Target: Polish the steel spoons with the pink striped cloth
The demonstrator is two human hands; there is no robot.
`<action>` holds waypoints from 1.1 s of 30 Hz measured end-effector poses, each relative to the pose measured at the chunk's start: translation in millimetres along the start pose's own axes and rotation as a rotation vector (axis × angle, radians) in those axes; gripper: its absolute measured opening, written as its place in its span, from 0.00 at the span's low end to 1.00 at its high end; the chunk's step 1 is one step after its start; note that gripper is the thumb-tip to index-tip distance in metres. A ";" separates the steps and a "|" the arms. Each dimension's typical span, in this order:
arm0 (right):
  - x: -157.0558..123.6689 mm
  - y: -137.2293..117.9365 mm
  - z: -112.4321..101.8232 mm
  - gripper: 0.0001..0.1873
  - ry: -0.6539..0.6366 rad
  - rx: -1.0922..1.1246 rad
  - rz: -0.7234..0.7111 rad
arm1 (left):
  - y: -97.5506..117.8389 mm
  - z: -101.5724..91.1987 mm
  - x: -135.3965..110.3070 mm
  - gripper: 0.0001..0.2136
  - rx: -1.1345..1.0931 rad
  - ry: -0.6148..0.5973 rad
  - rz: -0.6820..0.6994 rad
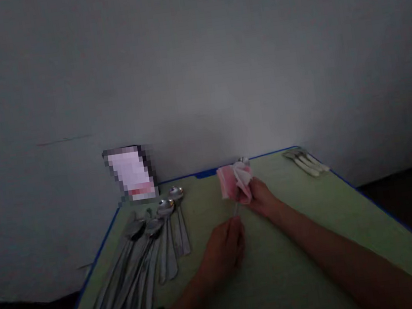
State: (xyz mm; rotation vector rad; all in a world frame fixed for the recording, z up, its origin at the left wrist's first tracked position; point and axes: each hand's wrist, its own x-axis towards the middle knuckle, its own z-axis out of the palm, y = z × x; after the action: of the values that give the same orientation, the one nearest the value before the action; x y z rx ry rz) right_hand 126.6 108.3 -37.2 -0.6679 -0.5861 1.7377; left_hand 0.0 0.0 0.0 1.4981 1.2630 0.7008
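My left hand (pixel 225 249) is closed on the lower end of a thin metal handle, a spoon (pixel 244 160) whose bowl shows just above the cloth. My right hand (pixel 260 198) grips a pink cloth (pixel 235 183) wrapped round the upper part of that spoon, above the green table (pixel 283 266). Both hands are near the table's middle, left hand nearer me.
Several long spoons (pixel 154 249) lie side by side on the table's left part. A few pieces of cutlery with pale handles (pixel 305 161) lie at the far right corner. A blurred-out object (pixel 132 175) stands at the far left edge against the grey wall. The table has a blue rim (pixel 391 215).
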 end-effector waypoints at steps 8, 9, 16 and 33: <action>-6.9 0.1 8.0 0.12 0.032 0.034 0.033 | -1.1 1.4 1.6 0.19 0.139 0.012 0.010; -3.4 -0.1 6.9 0.10 0.067 0.087 0.026 | -1.3 0.7 -0.4 0.19 0.210 -0.001 0.052; 14.6 1.9 -0.9 0.04 0.201 0.130 -0.141 | -9.3 -4.1 -8.7 0.16 0.596 -0.069 0.286; -2.4 2.3 10.8 0.11 0.079 -0.105 -0.093 | -8.7 -10.9 7.4 0.20 0.263 -0.051 0.032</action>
State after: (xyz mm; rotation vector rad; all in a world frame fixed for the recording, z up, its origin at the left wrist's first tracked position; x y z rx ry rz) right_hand 118.0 105.0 -30.7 -0.7676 -0.6471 1.5956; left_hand -10.6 10.0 -5.9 1.7414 1.3341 0.5283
